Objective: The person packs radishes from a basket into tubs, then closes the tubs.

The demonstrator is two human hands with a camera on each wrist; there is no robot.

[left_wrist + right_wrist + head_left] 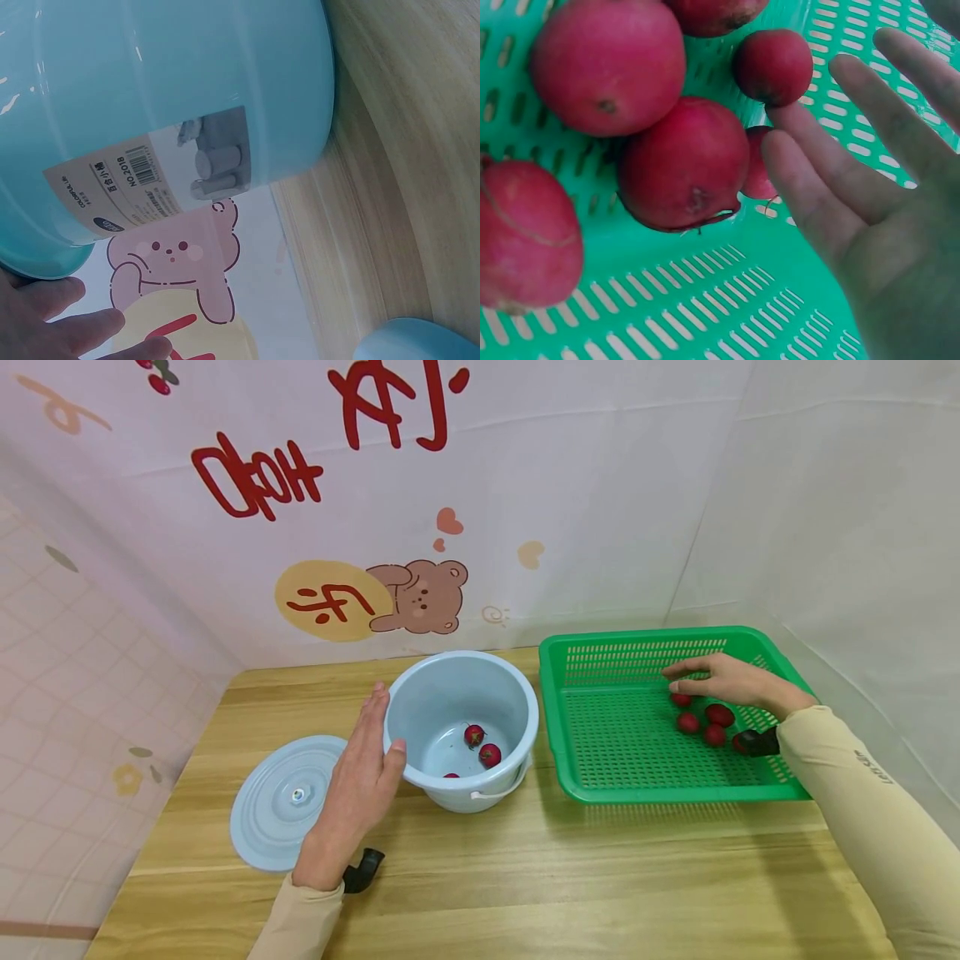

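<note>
My left hand [360,785] is at the left side of a light blue bucket [459,693], fingers straight and right at its rim. Inside the bucket lie a few red radishes [490,755], one partly hidden behind the near rim. Over the right part of a green plastic basket [615,735] reaches my right hand [723,681], palm down with nothing gripped. In the right wrist view, its thumb and a finger stretch out right at a small radish [772,67]. Several more radishes [686,165] lie around there on the slotted basket floor.
Left of the bucket, a round blue lid [281,810] lies flat on the wooden table [570,885], partly behind my left hand. A white handle [504,789] hangs down the bucket's front. A printed cloth wall [600,485] closes off the back of the table.
</note>
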